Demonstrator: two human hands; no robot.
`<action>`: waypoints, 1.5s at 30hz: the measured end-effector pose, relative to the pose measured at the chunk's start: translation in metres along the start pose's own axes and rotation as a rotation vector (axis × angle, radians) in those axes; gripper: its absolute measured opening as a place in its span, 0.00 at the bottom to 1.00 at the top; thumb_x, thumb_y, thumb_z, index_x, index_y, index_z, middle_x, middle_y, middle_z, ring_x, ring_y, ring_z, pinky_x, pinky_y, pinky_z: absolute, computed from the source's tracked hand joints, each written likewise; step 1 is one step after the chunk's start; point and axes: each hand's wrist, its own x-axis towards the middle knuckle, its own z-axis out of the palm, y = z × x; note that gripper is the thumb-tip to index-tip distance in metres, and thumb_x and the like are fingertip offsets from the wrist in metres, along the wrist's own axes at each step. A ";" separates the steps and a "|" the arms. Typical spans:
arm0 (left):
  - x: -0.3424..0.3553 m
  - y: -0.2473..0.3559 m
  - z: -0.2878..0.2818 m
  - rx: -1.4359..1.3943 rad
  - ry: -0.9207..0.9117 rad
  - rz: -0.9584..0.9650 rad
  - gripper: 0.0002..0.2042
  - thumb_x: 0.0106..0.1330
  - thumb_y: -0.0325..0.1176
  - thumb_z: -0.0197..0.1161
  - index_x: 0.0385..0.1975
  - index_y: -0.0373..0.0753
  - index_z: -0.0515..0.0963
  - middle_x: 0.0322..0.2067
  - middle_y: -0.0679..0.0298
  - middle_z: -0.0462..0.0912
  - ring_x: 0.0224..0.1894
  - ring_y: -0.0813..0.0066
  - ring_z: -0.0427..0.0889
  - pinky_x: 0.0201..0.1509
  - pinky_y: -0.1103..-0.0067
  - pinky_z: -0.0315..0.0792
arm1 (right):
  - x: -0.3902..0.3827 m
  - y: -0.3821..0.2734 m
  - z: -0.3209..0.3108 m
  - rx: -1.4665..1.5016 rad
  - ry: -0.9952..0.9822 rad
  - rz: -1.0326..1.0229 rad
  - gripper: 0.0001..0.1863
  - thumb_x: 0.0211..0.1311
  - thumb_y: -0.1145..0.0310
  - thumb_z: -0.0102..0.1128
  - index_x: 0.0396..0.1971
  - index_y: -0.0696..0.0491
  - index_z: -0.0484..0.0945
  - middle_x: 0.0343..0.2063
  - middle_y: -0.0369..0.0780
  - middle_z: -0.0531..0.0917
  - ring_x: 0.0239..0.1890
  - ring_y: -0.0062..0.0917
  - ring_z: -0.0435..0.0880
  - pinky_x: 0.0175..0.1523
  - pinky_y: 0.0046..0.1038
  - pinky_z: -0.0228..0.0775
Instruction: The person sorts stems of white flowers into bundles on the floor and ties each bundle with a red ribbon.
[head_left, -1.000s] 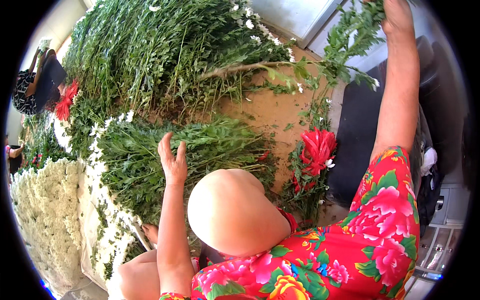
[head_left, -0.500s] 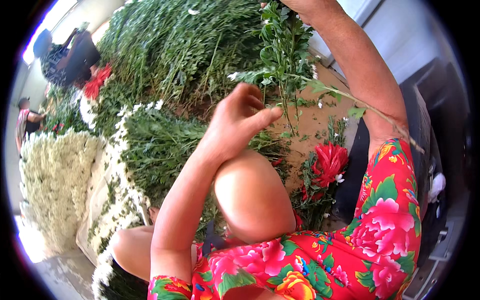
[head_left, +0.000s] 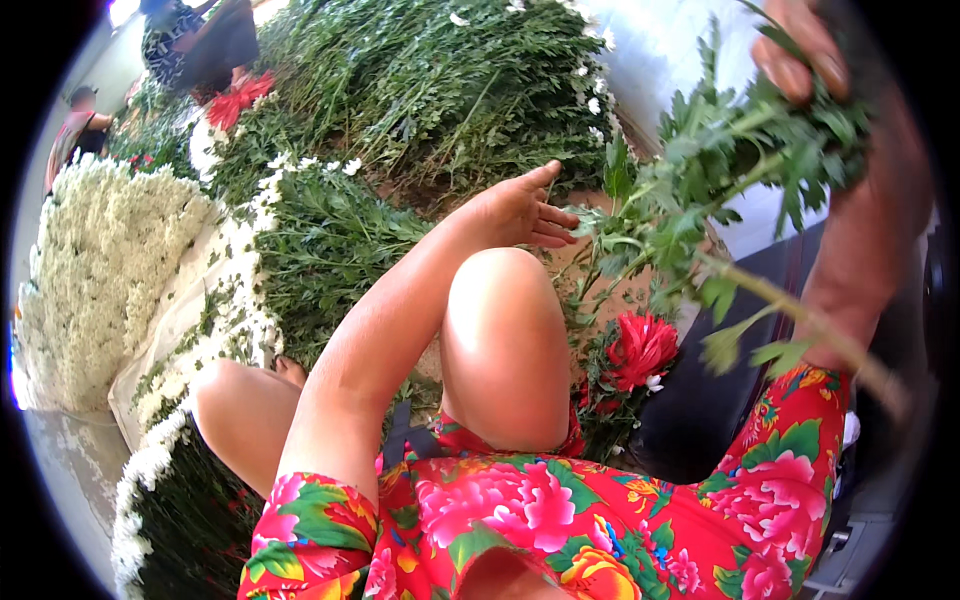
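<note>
Several leafy stems [head_left: 690, 205] spread below the right fingers [head_left: 788, 80] gripping them, near loosely parted left fingers [head_left: 553, 228].

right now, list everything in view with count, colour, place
Leafy stems: several, green, in right hand
Stem piles: two, green, top centre and left of knee
Flowering stems: many, white and green, lower left
Flower mass: one, white, far left
Tufts: two large, red, upper left and right
Unclear object: one, black, right
Other people: two, upper left
Floral top: one, red, bottom
Knees: two, bare, centre and left
Left hand: one, open, centre
Right hand: one, closed, upper right
</note>
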 end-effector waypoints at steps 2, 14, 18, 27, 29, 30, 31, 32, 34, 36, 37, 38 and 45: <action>-0.004 0.008 0.004 -0.011 -0.150 0.008 0.61 0.67 0.68 0.61 0.78 0.30 0.28 0.71 0.27 0.57 0.71 0.35 0.65 0.75 0.50 0.60 | -0.006 -0.016 0.001 0.035 -0.096 -0.048 0.18 0.70 0.51 0.61 0.26 0.48 0.73 0.18 0.31 0.72 0.19 0.16 0.69 0.32 0.19 0.63; -0.042 0.079 0.019 -0.475 0.362 0.728 0.18 0.68 0.27 0.67 0.53 0.26 0.72 0.36 0.52 0.83 0.28 0.64 0.87 0.29 0.73 0.80 | -0.020 -0.028 0.021 0.256 -0.458 -0.083 0.21 0.79 0.47 0.48 0.31 0.47 0.67 0.16 0.28 0.66 0.21 0.15 0.65 0.33 0.21 0.58; -0.063 0.095 0.027 -0.416 0.413 0.844 0.19 0.73 0.24 0.61 0.61 0.35 0.66 0.51 0.53 0.85 0.43 0.64 0.86 0.51 0.64 0.81 | -0.005 -0.007 0.007 0.198 -0.359 -0.005 0.23 0.76 0.42 0.53 0.34 0.48 0.69 0.19 0.29 0.67 0.24 0.15 0.67 0.35 0.21 0.62; -0.068 0.128 0.083 -0.328 0.422 1.093 0.08 0.71 0.18 0.57 0.44 0.38 0.73 0.39 0.58 0.86 0.34 0.69 0.87 0.37 0.73 0.83 | 0.103 0.044 -0.053 0.037 0.008 0.220 0.25 0.67 0.43 0.68 0.38 0.52 0.78 0.21 0.29 0.74 0.24 0.15 0.74 0.35 0.21 0.73; -0.053 0.106 0.084 -0.186 0.334 1.155 0.08 0.68 0.18 0.60 0.44 0.36 0.76 0.38 0.60 0.85 0.31 0.71 0.85 0.35 0.75 0.79 | 0.100 0.047 -0.008 -0.245 -0.072 0.158 0.26 0.65 0.42 0.69 0.37 0.53 0.79 0.22 0.30 0.75 0.23 0.15 0.74 0.33 0.23 0.74; -0.052 0.094 0.082 -0.178 0.331 1.175 0.10 0.69 0.17 0.60 0.47 0.36 0.76 0.38 0.63 0.85 0.32 0.73 0.84 0.34 0.76 0.79 | 0.096 0.054 0.025 -0.269 -0.109 0.104 0.29 0.64 0.40 0.69 0.38 0.54 0.80 0.21 0.30 0.75 0.23 0.15 0.75 0.32 0.25 0.75; -0.047 0.079 0.071 -0.121 0.326 1.230 0.11 0.68 0.27 0.66 0.48 0.36 0.78 0.41 0.61 0.86 0.40 0.72 0.85 0.43 0.72 0.80 | 0.087 0.056 0.058 -0.258 -0.193 0.097 0.32 0.61 0.36 0.70 0.38 0.55 0.81 0.21 0.30 0.75 0.24 0.13 0.75 0.30 0.23 0.71; -0.050 0.065 0.074 -0.097 0.339 1.244 0.11 0.69 0.27 0.64 0.49 0.36 0.78 0.41 0.62 0.86 0.39 0.73 0.83 0.42 0.74 0.78 | 0.088 0.068 0.072 -0.419 -0.236 0.134 0.34 0.59 0.33 0.70 0.38 0.55 0.82 0.21 0.30 0.76 0.25 0.14 0.75 0.30 0.23 0.69; -0.065 0.047 0.075 -0.015 0.446 1.306 0.11 0.69 0.25 0.57 0.50 0.34 0.77 0.40 0.63 0.84 0.38 0.76 0.79 0.42 0.76 0.74 | 0.082 0.084 0.112 -0.690 -0.326 0.094 0.39 0.56 0.25 0.66 0.36 0.53 0.86 0.21 0.30 0.75 0.27 0.15 0.75 0.32 0.25 0.64; -0.076 0.038 0.051 -0.097 0.563 1.358 0.12 0.69 0.24 0.55 0.50 0.34 0.77 0.39 0.62 0.84 0.38 0.75 0.79 0.43 0.75 0.74 | 0.083 0.109 0.156 -0.714 -0.474 -0.043 0.40 0.57 0.25 0.63 0.36 0.54 0.86 0.22 0.32 0.79 0.29 0.20 0.78 0.36 0.29 0.69; -0.084 0.036 0.037 -0.141 0.624 1.379 0.12 0.68 0.24 0.54 0.50 0.33 0.77 0.39 0.62 0.84 0.39 0.74 0.79 0.43 0.74 0.74 | 0.080 0.114 0.184 -0.684 -0.526 -0.099 0.40 0.58 0.26 0.63 0.36 0.55 0.86 0.22 0.33 0.81 0.29 0.21 0.79 0.37 0.30 0.70; -0.092 0.031 0.017 -0.151 0.663 1.287 0.13 0.68 0.23 0.52 0.49 0.34 0.78 0.40 0.61 0.84 0.39 0.73 0.79 0.45 0.73 0.74 | 0.078 0.121 0.206 -0.676 -0.579 -0.081 0.40 0.58 0.26 0.64 0.36 0.56 0.86 0.23 0.35 0.82 0.30 0.22 0.80 0.39 0.31 0.71; -0.104 -0.046 -0.144 -0.045 1.460 0.680 0.17 0.70 0.27 0.58 0.57 0.33 0.75 0.44 0.54 0.83 0.39 0.66 0.82 0.42 0.71 0.76 | 0.039 0.250 0.339 -0.792 -0.872 -0.063 0.72 0.44 0.14 0.59 0.76 0.59 0.55 0.69 0.55 0.70 0.72 0.46 0.69 0.77 0.41 0.60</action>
